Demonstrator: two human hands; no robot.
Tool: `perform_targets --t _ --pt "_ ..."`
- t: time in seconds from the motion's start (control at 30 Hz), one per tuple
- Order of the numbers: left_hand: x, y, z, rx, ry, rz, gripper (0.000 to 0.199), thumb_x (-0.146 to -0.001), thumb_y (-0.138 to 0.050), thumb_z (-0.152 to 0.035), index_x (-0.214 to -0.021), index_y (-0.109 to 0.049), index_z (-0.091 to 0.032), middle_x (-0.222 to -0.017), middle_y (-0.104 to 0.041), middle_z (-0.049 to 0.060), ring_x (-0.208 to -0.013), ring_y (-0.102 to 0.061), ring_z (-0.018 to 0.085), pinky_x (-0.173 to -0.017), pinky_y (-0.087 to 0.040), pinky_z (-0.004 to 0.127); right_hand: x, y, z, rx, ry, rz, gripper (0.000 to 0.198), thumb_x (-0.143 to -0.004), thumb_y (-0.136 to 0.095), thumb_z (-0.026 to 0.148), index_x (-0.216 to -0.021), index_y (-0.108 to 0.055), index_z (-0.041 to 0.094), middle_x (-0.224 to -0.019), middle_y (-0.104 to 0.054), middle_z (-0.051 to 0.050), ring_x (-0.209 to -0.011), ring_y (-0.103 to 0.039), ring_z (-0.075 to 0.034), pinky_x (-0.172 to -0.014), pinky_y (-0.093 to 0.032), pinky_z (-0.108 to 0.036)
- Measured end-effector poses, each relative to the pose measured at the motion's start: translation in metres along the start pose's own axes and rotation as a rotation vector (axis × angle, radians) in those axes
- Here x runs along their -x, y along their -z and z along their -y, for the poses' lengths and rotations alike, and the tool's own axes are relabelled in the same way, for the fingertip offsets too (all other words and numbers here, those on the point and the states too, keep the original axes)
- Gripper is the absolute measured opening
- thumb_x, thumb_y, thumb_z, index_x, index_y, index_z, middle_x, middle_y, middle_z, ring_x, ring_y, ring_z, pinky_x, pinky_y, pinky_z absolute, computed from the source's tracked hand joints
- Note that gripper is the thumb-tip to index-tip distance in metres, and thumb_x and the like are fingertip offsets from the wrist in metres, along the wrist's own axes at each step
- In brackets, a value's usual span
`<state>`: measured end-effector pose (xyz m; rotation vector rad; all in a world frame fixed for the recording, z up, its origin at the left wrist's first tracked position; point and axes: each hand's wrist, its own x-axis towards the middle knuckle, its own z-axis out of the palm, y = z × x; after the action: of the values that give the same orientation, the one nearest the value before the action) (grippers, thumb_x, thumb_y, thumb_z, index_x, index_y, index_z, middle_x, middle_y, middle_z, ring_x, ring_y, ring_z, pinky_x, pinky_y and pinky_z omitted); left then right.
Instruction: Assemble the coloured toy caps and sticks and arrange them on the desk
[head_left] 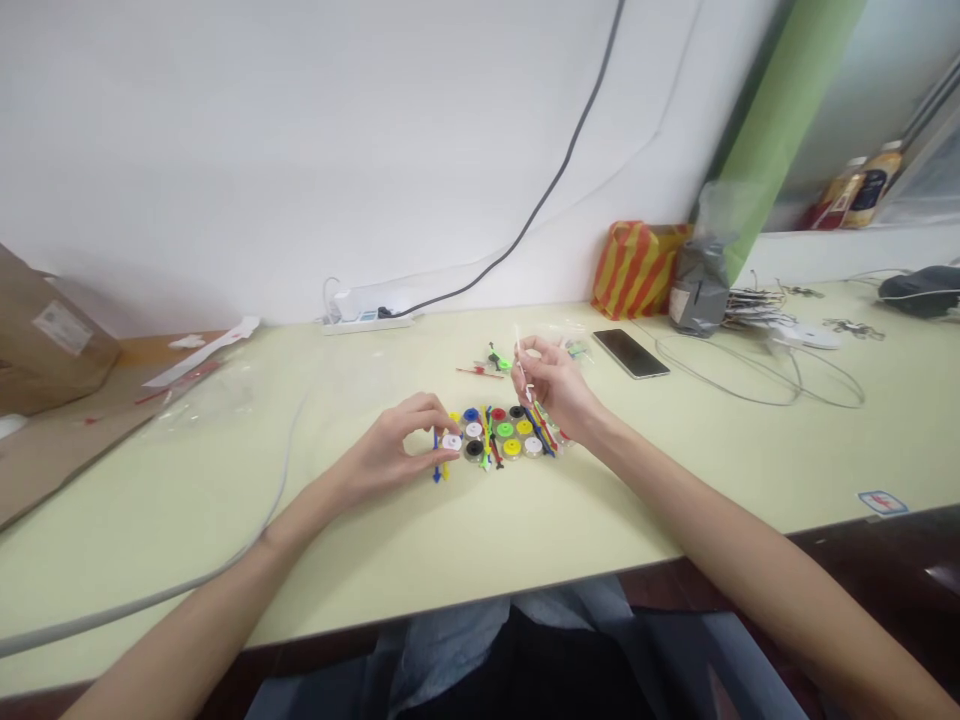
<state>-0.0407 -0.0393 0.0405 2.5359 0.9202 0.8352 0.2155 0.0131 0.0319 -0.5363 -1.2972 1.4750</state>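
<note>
My left hand (401, 440) has its thumb and index finger closed on the edges of a small white disc (451, 442) at the left end of a cluster of discs. Held up over the right side of the cluster, a thin white arrow-like piece (519, 350) is pinched by the fingers of my right hand (553, 378). Between the hands lie several round discs, including a green disc (505, 430), a yellow disc (511, 447) and a black disc (475, 449). Slim coloured arrows, such as a blue arrow (436, 465), lie among them.
Behind the cluster lie loose green and black pieces (495, 357) and a red stick (480, 372). A phone (631, 353) rests at right, near a striped bag (634, 268). A power strip (367, 320) stands by the wall; a grey cable (187, 585) crosses the left side.
</note>
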Motion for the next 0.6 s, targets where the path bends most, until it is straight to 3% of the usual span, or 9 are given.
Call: perform_targets --t 0.6 --pt "0.0040 -0.0040 0.0091 -0.118 -0.052 0.157 0.015 -0.093 -0.063 -0.028 -0.103 -0.072 -0.021 -0.094 -0.066 0.007 -0.088 -0.058 0.020 -0.081 -0.046 0.033 -0.0003 -0.0021 0.0009 -0.015 -0.020 -0.024 0.037 -0.081 -0.075 0.045 -0.089 -0.046 0.024 -0.058 -0.055 0.006 -0.045 -0.042 -0.010 -0.042 -0.035 -0.020"
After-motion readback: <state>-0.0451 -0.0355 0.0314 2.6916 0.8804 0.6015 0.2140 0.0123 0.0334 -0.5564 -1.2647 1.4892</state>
